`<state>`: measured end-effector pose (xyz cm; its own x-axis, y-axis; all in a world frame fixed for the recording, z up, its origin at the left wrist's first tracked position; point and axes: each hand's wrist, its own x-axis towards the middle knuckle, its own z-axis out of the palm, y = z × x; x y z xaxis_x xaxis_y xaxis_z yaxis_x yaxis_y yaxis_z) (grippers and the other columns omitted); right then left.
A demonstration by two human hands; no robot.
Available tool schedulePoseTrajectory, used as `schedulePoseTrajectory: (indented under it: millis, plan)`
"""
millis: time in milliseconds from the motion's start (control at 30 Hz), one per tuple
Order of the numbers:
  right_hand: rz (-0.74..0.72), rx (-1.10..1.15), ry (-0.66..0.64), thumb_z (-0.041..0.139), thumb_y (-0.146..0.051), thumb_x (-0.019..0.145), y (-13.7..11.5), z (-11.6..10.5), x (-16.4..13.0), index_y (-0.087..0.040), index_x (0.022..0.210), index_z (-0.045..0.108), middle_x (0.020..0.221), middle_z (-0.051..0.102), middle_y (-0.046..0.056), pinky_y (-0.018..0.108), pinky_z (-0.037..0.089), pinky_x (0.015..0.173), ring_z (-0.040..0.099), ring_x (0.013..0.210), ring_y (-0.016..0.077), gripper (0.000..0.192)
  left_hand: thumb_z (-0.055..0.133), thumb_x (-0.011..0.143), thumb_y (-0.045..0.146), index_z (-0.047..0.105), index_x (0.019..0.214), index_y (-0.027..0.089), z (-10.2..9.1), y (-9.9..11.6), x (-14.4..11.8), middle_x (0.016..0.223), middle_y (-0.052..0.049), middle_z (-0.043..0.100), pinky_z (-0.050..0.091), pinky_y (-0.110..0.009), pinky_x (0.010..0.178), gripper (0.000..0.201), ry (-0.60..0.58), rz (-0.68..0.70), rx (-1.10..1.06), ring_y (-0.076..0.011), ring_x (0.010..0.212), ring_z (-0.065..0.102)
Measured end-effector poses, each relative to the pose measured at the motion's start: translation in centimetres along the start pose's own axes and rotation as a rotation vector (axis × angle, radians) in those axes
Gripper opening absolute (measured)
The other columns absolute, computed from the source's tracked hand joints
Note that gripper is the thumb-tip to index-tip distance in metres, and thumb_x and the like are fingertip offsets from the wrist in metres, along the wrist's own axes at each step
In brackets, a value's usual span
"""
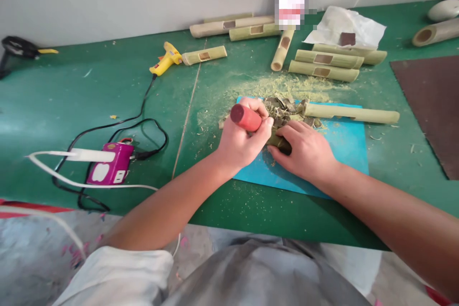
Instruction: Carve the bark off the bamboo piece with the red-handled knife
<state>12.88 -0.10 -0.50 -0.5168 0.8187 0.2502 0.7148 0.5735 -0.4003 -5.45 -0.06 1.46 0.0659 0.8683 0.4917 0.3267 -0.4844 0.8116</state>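
My left hand (241, 136) is closed round the thick red handle (245, 117) of a tool; its working end is hidden behind my fingers. Beside it, my right hand (304, 150) presses and grips a short, dark greenish bamboo piece (280, 143) on a blue mat (344, 153). My hand covers part of that piece. Just beyond both hands lies a heap of dark scraps and shavings (283, 110). A longer pale bamboo tube (358, 113) rests across the mat's far right side.
Several bamboo tubes with cut windows (322, 71) lie at the back, near crumpled white paper (344, 26). Left stand a yellow glue gun (167, 60) and a purple power box (111, 165) with trailing cords. A dark brown sheet (433, 105) lies right. Pale sawdust (287, 87) covers the table beyond the mat.
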Motion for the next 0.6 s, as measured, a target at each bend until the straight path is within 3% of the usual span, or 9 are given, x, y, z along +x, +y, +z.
schedulePoseTrajectory:
  millis: [100, 200, 367, 600]
  plan:
    - [0.022, -0.019, -0.011, 0.062, -0.036, 0.088, -0.4, 0.0, 0.1, -0.018, 0.084, 0.065, 0.086, 0.065, 0.011, 0.035, 0.045, 0.069, 0.059, 0.082, 0.0245, 0.019, 0.069, 0.091, 0.034, 0.056, 0.095, 0.022, 0.9, -1.0, 0.4, 0.087, -0.002, 0.064, 0.053, -0.033, 0.076, 0.019, 0.099, -0.072, -0.057, -0.0145, 0.076, 0.062]
    - [0.048, -0.035, -0.026, 0.064, -0.034, 0.088, -0.8, 0.1, 0.2, -0.017, 0.085, 0.066, 0.088, 0.066, 0.012, 0.036, 0.046, 0.071, 0.061, 0.085, 0.0256, 0.018, 0.070, 0.092, 0.041, 0.056, 0.104, 0.022, 1.7, -1.7, 0.7, 0.083, 0.000, 0.063, 0.052, -0.031, 0.074, 0.026, 0.118, -0.126, -0.044, -0.0137, 0.073, 0.062]
    - [0.059, -0.020, -0.042, 0.063, -0.033, 0.089, -1.4, 0.6, 0.3, -0.016, 0.085, 0.066, 0.088, 0.066, 0.012, 0.036, 0.045, 0.071, 0.059, 0.083, 0.0248, 0.017, 0.063, 0.095, 0.045, 0.054, 0.081, 0.021, 2.0, -1.7, 0.7, 0.071, 0.001, 0.056, 0.047, -0.030, 0.068, 0.029, 0.064, -0.054, 0.105, -0.0119, 0.064, 0.053]
    - [0.041, 0.044, -0.015, 0.065, -0.034, 0.088, -1.3, 1.0, 0.5, -0.019, 0.078, 0.061, 0.083, 0.061, 0.008, 0.033, 0.039, 0.065, 0.052, 0.075, 0.0203, 0.018, 0.064, 0.096, 0.049, 0.047, 0.060, 0.020, 2.8, -1.7, 0.7, 0.058, 0.003, 0.048, 0.047, -0.031, 0.068, 0.049, 0.206, -0.022, -0.029, -0.0103, 0.058, 0.047]
